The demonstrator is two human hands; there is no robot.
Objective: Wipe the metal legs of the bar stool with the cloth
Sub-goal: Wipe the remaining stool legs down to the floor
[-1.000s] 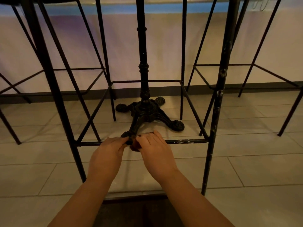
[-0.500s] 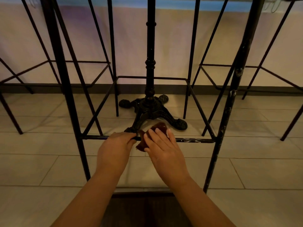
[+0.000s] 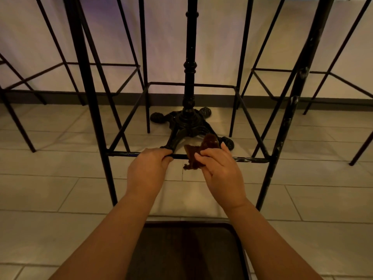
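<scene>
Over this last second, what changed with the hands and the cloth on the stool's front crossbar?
The right hand slid rightward along the front crossbar, away from the left hand, and the brown cloth, earlier almost hidden between the hands, now shows bunched in its fingers. The left hand stayed gripping the bar. The stool and the table base behind it did not visibly move.

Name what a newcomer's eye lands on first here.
Two bare hands at centre: the left hand grips the stool's front footrest bar, and the right hand holds a dark brown cloth against that bar. Just behind them stands an ornate black cast-iron table base on the pale tiled floor. Thin black stool legs cross the whole view.
</scene>
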